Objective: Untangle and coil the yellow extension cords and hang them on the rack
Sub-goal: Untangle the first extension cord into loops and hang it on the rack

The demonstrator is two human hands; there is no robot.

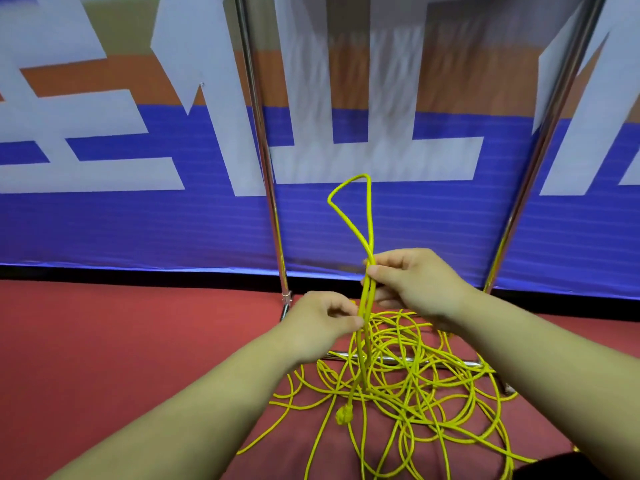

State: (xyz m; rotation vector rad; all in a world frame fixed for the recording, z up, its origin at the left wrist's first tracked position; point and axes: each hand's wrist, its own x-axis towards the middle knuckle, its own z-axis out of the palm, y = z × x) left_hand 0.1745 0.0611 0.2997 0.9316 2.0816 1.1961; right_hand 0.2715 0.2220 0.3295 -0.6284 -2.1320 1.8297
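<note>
The right hand point(419, 287) is pinching a doubled length of yellow extension cord point(371, 220) between thumb and curled fingers, holding it up in front of the person. Just below and to its left, the left hand point(320, 322) is gripping the same two strands between thumb and fingertips. The two hands are working close together on the cord but are not touching each other.

Above the right hand the cord is rising into a narrow, upright loop that is bending over at the top. Below the left hand the strands are hanging straight down into the tangle point(426, 386), a loose heap of many overlapping yellow loops that is lying on the red floor point(121, 341) between the forearms. A yellow plug point(343, 415) is dangling at the near left edge of that heap.

The tangle is sprawling over the rack's low chrome base bar point(453, 364). The rack's left upright point(265, 161) is standing behind the hands, and its right upright point(540, 147) is leaning away to the right in the wide-angle view. Behind the rack a blue, white and orange banner point(138, 223) is covering the wall.
</note>
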